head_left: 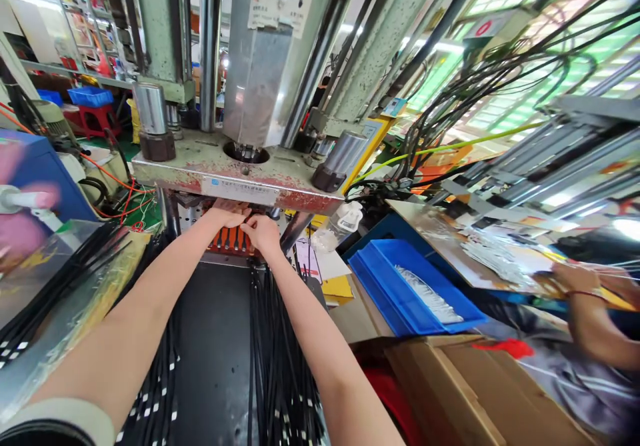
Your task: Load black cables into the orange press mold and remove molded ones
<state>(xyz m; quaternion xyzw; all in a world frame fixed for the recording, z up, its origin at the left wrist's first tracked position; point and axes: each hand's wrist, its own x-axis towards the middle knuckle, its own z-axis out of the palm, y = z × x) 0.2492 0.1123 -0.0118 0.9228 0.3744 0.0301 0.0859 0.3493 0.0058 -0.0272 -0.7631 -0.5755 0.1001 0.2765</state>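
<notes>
Under the plate of a press [240,173], both my hands meet over an orange-brown mould [235,241]. Several black cable ends [227,240] lie side by side in its slots. My left hand [231,215] reaches in at the back, fingers together and partly hidden by the plate's shadow. Close beside it, my right hand [263,231] has thumb and fingers pinched at the mould's right part. Whatever sits between the fingertips is too small to make out. Black cables [270,346] with pale tips hang in a bundle below my right hand, and more cables [155,379] lie under my left forearm.
A dark work surface [213,339] lies between the cable bundles. To the right are a blue tray [370,286] with white cables [427,296], a cardboard box [450,393] and a clear bottle [349,217]. A co-worker's hand [575,277] is at the far right bench.
</notes>
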